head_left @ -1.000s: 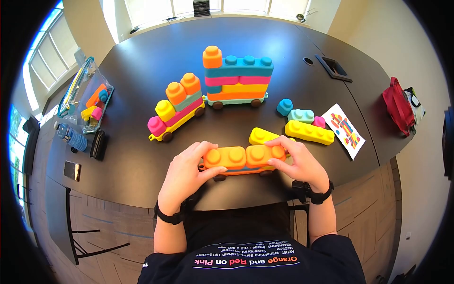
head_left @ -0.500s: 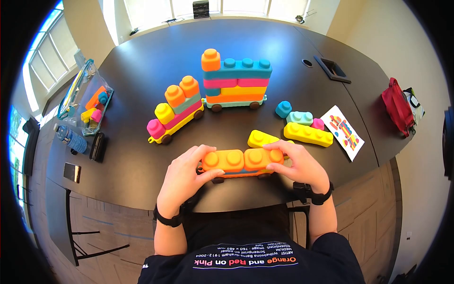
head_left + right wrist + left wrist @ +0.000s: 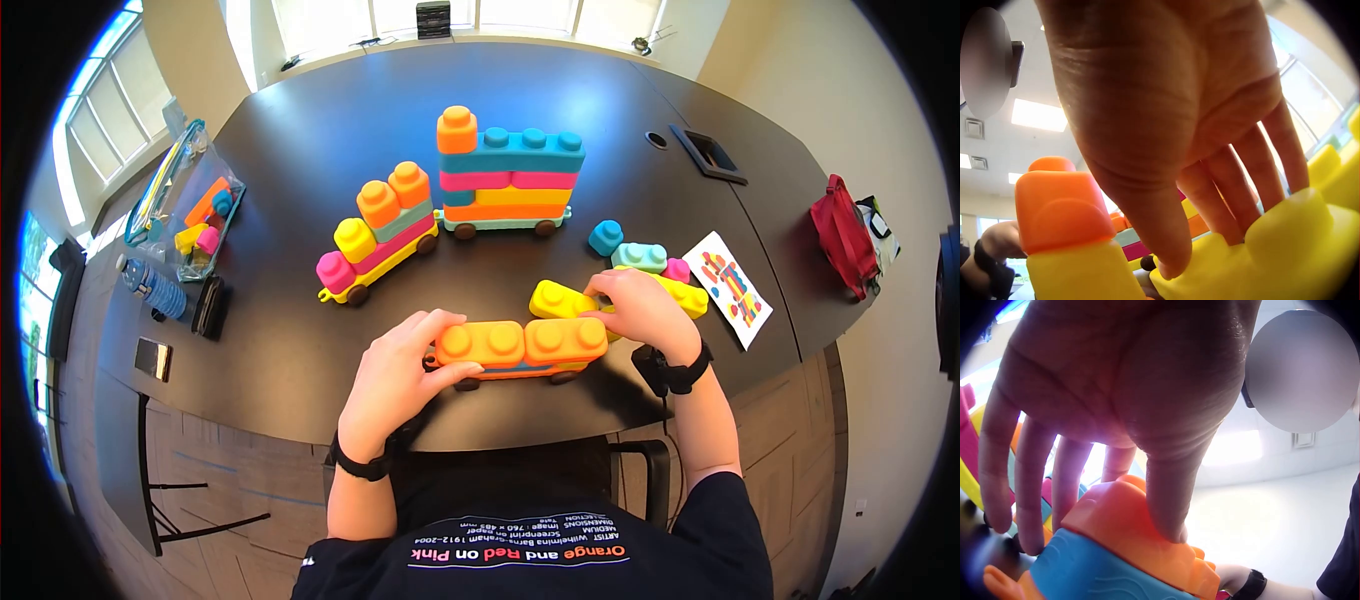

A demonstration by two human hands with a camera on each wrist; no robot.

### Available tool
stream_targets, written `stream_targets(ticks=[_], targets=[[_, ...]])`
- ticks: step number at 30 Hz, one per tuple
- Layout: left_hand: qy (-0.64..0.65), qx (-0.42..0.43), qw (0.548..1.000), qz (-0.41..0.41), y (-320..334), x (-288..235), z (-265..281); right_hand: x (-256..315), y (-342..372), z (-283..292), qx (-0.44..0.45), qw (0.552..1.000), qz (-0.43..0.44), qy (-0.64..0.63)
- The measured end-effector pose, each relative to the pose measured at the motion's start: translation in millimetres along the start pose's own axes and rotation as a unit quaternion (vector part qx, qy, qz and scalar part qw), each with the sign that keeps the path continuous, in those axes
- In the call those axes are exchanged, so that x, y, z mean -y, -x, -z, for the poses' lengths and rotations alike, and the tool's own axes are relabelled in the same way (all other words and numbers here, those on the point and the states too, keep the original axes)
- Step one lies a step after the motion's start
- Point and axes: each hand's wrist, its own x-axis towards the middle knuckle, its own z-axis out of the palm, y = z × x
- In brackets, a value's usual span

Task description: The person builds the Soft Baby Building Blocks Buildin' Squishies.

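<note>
My left hand [image 3: 392, 375] grips the left end of a small wheeled toy train car near the table's front edge, thumb on the near side and fingers on the far side of an orange block [image 3: 480, 343]. A second orange block [image 3: 565, 342] sits beside it on top. Under the gripped block, a blue block [image 3: 1097, 569] shows in the left wrist view. Just right of the car, my right hand [image 3: 648, 308] holds a long yellow block [image 3: 555, 300] between thumb and fingers; the hand covers part of it.
Behind stand two linked built cars, a low stepped one [image 3: 385, 250] and a tall one [image 3: 515, 185]. Right of them are a blue block [image 3: 605, 237], a mint block [image 3: 638, 258], a pink block [image 3: 677, 270] and a picture sheet [image 3: 730, 290]. A bottle [image 3: 155, 288] stands left.
My right hand has left the orange block on the car and moved right and away from me onto the yellow block. My left hand keeps its grip on the car.
</note>
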Motion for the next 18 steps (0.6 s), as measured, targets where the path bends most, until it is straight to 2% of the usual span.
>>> stream_targets(ticks=[3,5,7,9,13,15,18], targets=[[0.0,0.001,1.0,-0.005,-1,2,0,3,-3,2,0.003,0.999,-0.017,-0.036],[0.01,0.001,1.0,-0.009,-2,3,0,14,-3,7,-0.132,0.986,-0.034,-0.1],[0.022,0.003,1.0,-0.004,-2,3,0,22,-4,14,-0.131,0.983,-0.05,-0.121],[0.035,0.003,0.999,0.0,-3,3,-1,44,-6,17,-0.21,0.934,-0.017,-0.289],[0.012,0.011,1.0,0.014,-2,-1,2,82,-2,15,-0.173,0.911,0.085,-0.365],[-0.013,0.018,1.0,0.02,-1,-4,3,94,0,10,-0.115,0.901,0.071,-0.413],[0.031,-0.015,0.999,0.017,1,-7,6,98,-5,3,-0.102,0.91,0.086,-0.392]])
